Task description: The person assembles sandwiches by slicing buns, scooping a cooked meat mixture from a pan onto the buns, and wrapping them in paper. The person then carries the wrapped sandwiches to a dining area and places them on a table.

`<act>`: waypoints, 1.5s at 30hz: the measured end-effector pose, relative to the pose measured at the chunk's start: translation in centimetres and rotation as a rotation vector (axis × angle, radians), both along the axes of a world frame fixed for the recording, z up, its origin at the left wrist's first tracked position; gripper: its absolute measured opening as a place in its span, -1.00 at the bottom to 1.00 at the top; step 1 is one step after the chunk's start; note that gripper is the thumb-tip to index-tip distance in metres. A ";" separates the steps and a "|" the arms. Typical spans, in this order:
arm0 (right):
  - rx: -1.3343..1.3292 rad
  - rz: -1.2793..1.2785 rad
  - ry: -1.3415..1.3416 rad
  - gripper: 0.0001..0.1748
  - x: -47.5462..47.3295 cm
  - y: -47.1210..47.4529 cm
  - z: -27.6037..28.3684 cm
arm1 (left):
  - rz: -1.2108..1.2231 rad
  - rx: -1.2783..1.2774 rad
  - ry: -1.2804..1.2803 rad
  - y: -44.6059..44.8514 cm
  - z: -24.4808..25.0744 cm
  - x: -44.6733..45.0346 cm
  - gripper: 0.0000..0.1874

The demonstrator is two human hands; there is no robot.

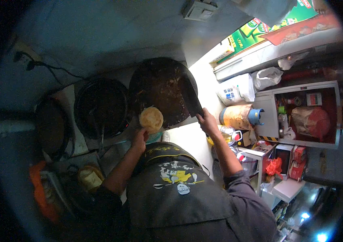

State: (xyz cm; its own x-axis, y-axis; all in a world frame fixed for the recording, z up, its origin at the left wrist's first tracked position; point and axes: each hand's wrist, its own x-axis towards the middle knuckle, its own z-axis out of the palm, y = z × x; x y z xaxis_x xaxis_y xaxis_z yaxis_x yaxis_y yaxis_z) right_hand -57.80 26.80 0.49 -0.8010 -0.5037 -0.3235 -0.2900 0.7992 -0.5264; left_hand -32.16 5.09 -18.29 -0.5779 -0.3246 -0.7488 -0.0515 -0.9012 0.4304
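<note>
My left hand (141, 138) holds a round browned flatbread (151, 119) by its near edge, over the front left edge of a dark round chopping board (156, 87). In my right hand (208, 121) is the handle of a cleaver (192, 96); its broad dark blade points away from me and lies over the right side of the board. Crumbs and small scraps are scattered on the board. Left of the board stands a round black pan (100, 109), with what looks like a utensil handle sticking out towards me.
Another dark round pan (52, 128) stands at the far left, near a bowl (90, 178). Cables (49, 64) run along the wall. At the right are a gas cylinder (239, 117), white sacks (235, 89), oil bottles (229, 134) and an open cabinet (306, 115).
</note>
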 end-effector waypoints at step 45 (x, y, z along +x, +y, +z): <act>-0.234 0.008 -0.810 -0.69 -5.8 10.8 1.6 | -1.348 -1.807 -0.323 -0.8 12.9 -16.1 0.16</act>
